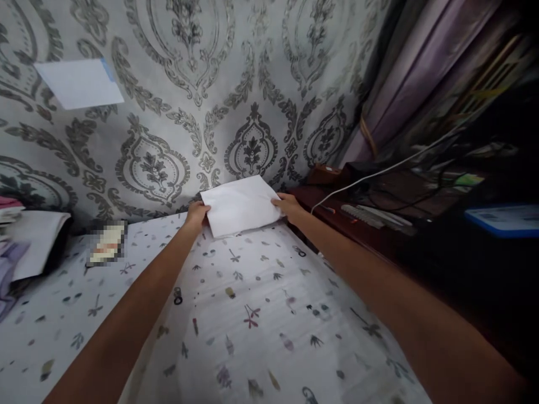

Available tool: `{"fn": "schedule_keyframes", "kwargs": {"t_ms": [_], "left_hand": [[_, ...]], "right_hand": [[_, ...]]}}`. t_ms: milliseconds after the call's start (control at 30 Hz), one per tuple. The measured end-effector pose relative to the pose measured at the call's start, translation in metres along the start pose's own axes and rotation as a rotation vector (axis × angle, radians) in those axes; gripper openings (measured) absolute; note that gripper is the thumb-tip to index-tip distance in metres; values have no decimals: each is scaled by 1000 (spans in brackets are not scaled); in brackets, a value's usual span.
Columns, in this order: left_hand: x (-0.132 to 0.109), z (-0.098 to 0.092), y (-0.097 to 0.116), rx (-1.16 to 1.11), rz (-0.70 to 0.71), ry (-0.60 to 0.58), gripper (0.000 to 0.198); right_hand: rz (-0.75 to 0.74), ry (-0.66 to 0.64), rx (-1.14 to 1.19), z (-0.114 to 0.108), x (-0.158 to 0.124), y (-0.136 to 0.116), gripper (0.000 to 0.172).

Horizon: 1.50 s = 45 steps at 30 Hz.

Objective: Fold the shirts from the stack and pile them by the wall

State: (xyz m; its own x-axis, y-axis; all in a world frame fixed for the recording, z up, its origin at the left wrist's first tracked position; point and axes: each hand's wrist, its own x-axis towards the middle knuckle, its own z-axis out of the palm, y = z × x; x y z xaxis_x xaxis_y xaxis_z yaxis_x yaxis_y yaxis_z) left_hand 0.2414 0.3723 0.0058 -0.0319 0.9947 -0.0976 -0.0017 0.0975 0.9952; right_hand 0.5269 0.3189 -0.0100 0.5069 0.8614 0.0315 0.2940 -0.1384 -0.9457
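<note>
A stack of white paper [244, 206] is held out in front of me, just above the far end of the patterned bed sheet [248, 292]. My left hand [197, 215] pinches its left edge, thumb on top. At the right edge my right hand [288, 205] grips it the same way, thumb over the upper face. The fingers beneath the paper are hidden. Whether its near edge touches the sheet I cannot tell.
A white sheet [80, 83] is fixed to the patterned wall [252, 134]. Leftward lie a blurred-out item [106, 242] and a pile of cloth and papers [37, 241]. On the right, a dark red desk [357, 230] carries a white cable [379, 169] and a power strip [362, 215].
</note>
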Motion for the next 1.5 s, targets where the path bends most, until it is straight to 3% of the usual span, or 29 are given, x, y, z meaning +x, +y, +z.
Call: {"fn": "schedule_keyframes", "kwargs": {"t_ms": [200,267,333,433,500,600,733,867,1000,1167,1300,1400,1500], "left_hand": [[-8,1,6,234,33,92,38],[-21,2,6,308,92,120,46],[-38,6,4,415,241,129,53],[-62,19,-6,799,618,-51,60],[-70,28,-16,1083,748,-251,61],[-68,35,-27,1277,661,-390,62],[-63,33,-32,1289,696,-360,62],[-79,22,-32,1295,703,-351,62],[-112,-8,-32,1366,597,-487,60],[-160,-74,-37,1364,601,-568,58],[-194,-131,-37,1328,586,-583,58],[-216,-166,-35,1329,540,-589,57],[-237,-196,-35,1342,509,-526,55]], "right_hand": [[-49,82,-217,-1,-9,-9,37],[-95,141,-292,3,-20,-16,48],[-252,175,-412,14,-33,-23,55],[-503,82,-684,39,-53,-28,56],[-493,-31,-817,57,-62,-25,58],[-403,-96,-894,71,-67,-16,61],[-409,-93,-931,73,-65,-10,62],[-430,-67,-976,72,-62,-9,63],[-424,-72,-957,72,-62,-12,62],[-510,-11,-872,75,-93,-18,57],[-692,-113,-750,82,-163,-19,48],[-817,-337,-606,86,-232,-27,42],[-929,-592,-391,82,-305,-62,37]]}}
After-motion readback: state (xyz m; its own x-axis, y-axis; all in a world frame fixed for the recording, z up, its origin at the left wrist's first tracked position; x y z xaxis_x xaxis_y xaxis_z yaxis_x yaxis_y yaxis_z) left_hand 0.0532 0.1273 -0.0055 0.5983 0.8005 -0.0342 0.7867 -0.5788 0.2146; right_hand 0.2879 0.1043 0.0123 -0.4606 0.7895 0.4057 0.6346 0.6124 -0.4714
